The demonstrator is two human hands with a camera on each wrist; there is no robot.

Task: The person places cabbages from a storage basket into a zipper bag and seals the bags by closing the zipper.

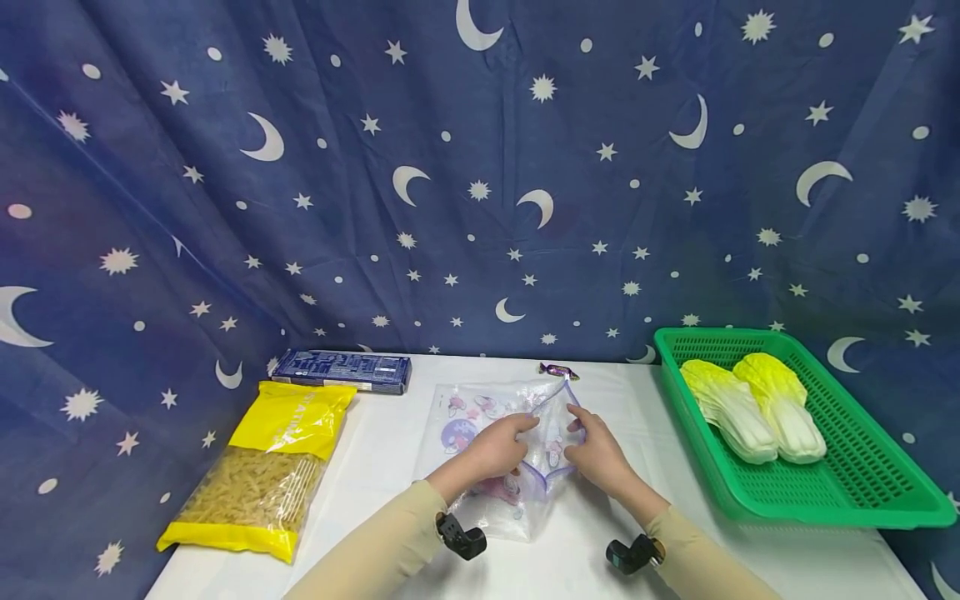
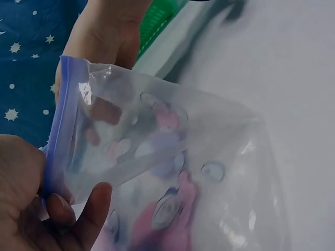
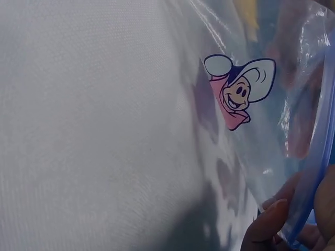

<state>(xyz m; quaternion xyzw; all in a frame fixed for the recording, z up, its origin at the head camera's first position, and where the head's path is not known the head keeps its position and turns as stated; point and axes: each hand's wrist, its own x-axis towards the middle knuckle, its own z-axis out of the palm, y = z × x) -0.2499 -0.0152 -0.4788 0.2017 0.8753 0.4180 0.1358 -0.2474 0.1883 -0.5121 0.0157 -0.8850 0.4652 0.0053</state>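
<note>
A clear zip bag with a purple zip edge and pink and purple cartoon prints lies on the white table. Its mouth gapes toward the right, spread between both hands. My left hand grips the zip edge on the left side of the mouth; in the left wrist view its thumb and fingers lie at that edge. On the opposite side, my right hand pinches the other zip edge, and the right wrist view shows fingertips against the film beside the purple strip. Just beyond the bag lies a purple wrapped candy.
To the left lies a yellow-ended pack of pasta, with a flat dark blue box behind it. On the right stands a green basket holding two Chinese cabbages. A dark blue star-and-moon curtain hangs behind the table.
</note>
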